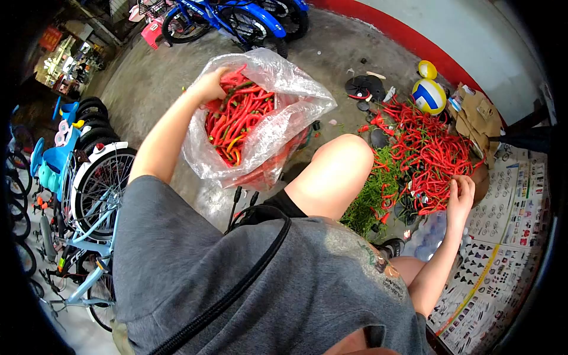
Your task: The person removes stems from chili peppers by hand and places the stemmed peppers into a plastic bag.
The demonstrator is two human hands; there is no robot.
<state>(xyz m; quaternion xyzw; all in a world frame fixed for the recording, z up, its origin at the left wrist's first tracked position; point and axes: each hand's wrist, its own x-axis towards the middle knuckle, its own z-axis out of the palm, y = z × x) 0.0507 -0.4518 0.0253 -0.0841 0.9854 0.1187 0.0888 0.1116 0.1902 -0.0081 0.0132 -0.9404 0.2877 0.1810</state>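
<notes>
A clear plastic bag (296, 89) stands open on the floor, filled with red chili peppers (239, 121) and a few orange or green ones. My left hand (210, 87) reaches over its rim, fingers bent around red chilies at the top; the fingertips are partly hidden. On my right lies a loose heap of red chilies (432, 148). At the near edge of this heap is my right hand (461, 197), its fingers curled together; what they hold is hidden. Green stems (378, 189) lie piled between my knee and the heap.
A yellow, white and blue ball (429, 97) and torn cardboard (478, 112) lie behind the heap, near the wall. Bicycles (97, 189) line the left side, and blue ones (236, 23) stand at the back. Printed sheets (491, 254) cover the right side.
</notes>
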